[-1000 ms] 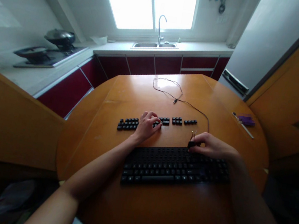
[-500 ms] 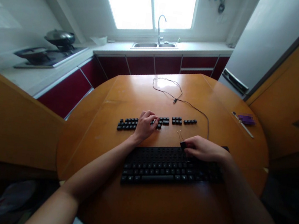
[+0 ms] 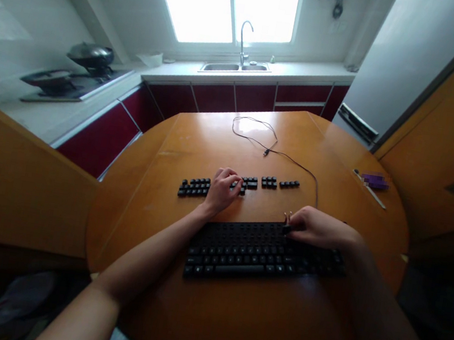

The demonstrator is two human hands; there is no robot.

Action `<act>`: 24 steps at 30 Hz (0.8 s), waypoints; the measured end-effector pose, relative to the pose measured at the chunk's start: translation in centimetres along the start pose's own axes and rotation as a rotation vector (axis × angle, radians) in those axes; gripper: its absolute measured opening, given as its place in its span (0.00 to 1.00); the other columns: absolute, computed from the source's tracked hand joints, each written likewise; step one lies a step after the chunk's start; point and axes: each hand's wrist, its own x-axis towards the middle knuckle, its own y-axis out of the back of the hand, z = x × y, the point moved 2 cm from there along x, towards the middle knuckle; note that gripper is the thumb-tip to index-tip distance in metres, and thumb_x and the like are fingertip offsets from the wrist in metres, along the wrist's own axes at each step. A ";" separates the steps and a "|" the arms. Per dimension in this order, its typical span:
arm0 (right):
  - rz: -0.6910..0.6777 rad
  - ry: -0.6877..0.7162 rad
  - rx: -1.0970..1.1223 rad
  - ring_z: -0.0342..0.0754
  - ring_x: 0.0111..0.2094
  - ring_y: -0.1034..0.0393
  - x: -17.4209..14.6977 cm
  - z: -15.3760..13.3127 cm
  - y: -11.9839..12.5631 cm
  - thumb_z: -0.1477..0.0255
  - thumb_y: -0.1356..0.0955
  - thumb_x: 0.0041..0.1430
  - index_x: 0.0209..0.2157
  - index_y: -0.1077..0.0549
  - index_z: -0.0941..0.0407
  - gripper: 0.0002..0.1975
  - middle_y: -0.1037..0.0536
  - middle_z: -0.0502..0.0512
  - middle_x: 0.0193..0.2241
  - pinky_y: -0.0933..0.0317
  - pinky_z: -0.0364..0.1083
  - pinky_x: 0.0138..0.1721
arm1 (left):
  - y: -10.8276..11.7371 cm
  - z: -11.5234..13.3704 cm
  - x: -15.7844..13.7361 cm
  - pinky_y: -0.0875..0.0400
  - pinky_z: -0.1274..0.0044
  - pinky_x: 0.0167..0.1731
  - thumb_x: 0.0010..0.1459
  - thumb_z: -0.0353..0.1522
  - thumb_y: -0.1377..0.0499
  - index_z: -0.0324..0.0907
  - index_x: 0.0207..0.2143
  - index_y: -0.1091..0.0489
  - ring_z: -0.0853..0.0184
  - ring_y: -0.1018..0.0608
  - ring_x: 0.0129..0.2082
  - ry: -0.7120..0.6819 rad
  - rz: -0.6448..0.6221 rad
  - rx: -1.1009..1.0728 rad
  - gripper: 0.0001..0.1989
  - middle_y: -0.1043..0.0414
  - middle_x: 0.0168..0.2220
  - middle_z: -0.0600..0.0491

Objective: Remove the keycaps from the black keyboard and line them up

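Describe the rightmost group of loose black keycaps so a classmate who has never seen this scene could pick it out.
On the rounded orange-brown wooden table, find the long black keyboard. Beyond it, loose black keycaps lie in a line; the rightmost group ends it. It forms a single row, unlike the two-row group beside it.

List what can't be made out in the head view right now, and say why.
- Head view: any keycaps under the left hand, hidden by that hand.
- Head view: part of the right end of the keyboard, covered by the right hand and forearm.
- Head view: most of the pronged tool, hidden by the right hand's fingers.
- Head view: markings on the loose keycaps, too small.
- Head view: the purple item's details, blurred by pixelation.
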 end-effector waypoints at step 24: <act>0.720 0.277 0.248 0.54 0.37 0.21 4.8 -0.1 -2.1 0.65 0.30 0.63 0.36 0.20 0.56 0.10 0.17 0.57 0.33 0.31 0.51 0.42 | 1.9 6.8 -0.5 0.28 0.71 0.44 0.59 0.37 0.34 0.46 0.41 0.23 0.64 0.22 0.40 -0.187 -0.400 -0.425 0.08 0.21 0.39 0.52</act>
